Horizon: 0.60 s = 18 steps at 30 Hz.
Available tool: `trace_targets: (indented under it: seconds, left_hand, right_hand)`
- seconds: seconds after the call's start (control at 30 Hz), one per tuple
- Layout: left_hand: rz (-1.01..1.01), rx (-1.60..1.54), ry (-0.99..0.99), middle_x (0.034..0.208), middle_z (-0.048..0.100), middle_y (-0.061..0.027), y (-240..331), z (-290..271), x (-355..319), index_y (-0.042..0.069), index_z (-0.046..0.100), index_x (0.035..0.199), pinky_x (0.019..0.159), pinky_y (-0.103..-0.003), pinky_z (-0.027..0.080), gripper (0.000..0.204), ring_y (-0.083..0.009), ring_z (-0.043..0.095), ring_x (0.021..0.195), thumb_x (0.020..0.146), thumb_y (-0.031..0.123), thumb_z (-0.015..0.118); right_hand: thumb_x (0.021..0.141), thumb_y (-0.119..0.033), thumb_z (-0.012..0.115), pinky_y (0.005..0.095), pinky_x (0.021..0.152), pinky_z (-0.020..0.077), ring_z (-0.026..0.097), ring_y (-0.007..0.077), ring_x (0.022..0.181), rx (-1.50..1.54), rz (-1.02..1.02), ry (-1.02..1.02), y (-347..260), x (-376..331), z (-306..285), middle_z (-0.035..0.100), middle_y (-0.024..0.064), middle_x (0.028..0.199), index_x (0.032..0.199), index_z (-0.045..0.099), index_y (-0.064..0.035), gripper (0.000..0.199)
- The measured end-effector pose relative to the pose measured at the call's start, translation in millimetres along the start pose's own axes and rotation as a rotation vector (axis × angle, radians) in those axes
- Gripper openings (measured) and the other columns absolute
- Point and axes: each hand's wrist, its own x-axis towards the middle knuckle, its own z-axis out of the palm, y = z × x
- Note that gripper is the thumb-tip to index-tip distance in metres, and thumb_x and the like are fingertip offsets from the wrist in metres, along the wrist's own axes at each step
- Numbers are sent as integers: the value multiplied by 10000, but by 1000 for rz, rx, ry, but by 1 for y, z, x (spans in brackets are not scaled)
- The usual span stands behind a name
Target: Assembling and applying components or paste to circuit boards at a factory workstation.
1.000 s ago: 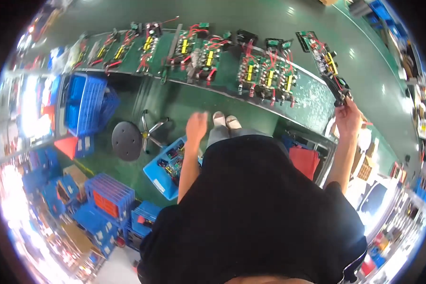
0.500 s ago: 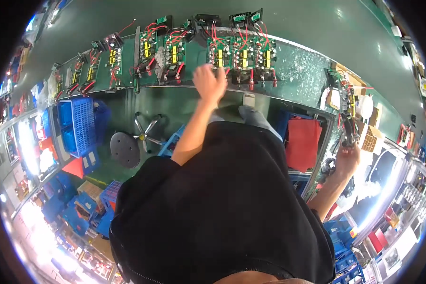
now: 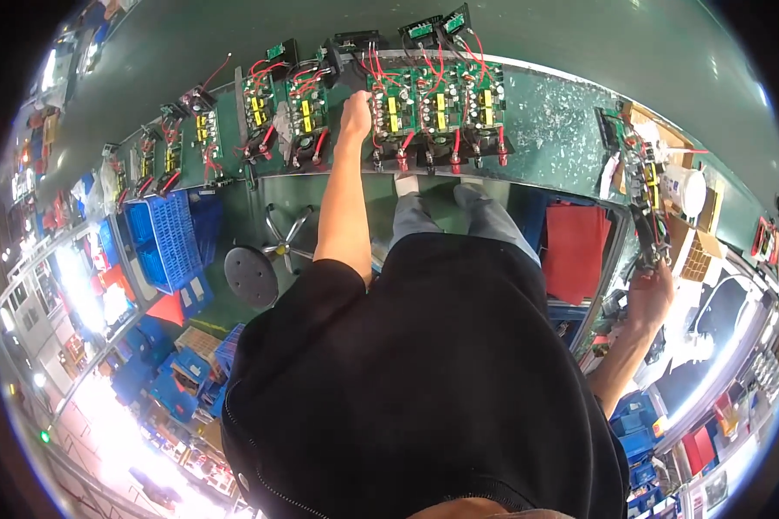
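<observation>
We stand at a long green workbench (image 3: 563, 112) and look down past our own black shirt. Our left hand (image 3: 356, 112) reaches straight out to the near edge of a green circuit board (image 3: 388, 108) fitted with yellow blocks and red wires; the fingers are curled over and rest on or against that board's left edge, but we cannot tell whether they actually pinch it. Just to the right of this hand two more boards of the same kind sit side by side (image 3: 463, 95), with red-capped leads hanging off the bench edge toward us. To the hand's left, another pair of boards (image 3: 286, 108) lies close by, and further left a row of smaller ones trails along the bench.

Our right hand (image 3: 651, 294) is well apart from the left, low at the right end of the bench. It is closed around the lower end of a long dark strip-shaped assembly (image 3: 645, 221) that runs away from the hand toward a white cylinder (image 3: 685, 186) and some cardboard pieces.

We judge the board at our left hand to be light and rigid but fragile: the upright components and thin wires would bend or snag easily. The bare edges look like the safest place to hold it, thumb and fingers on opposite rims, clear of the wires. Below the left hand, a black round stool (image 3: 251, 277) and a blue crate (image 3: 169, 242) sit on the floor.
</observation>
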Motion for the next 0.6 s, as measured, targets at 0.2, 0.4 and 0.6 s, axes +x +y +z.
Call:
trace_targets:
  seconds: [0.2,0.4,0.6]
  left_hand:
    - [166,38,-61,987,627,-291,11,27,0,-28,675,946,872,-484,427,444,-430,573,1014,903,273,351]
    - [436,12,-126,931,637,-268,35,88,-16,-21,641,838,785,-481,463,363,-427,603,903,907,223,380]
    - [673,367,120,883,627,-195,89,61,-65,11,622,923,761,-457,484,231,-375,604,868,827,208,547]
  right_hand:
    - [917,-36,553,250,694,531,636,161,795,35,29,-26,12,-3,21,676,120,953,1010,598,46,133]
    - [905,-30,566,253,685,527,623,155,789,-28,-17,-6,24,-10,58,663,108,953,1022,595,33,135]
    - [920,-64,542,276,792,483,614,158,875,-97,-24,-41,34,-33,111,668,69,973,1048,596,6,156]
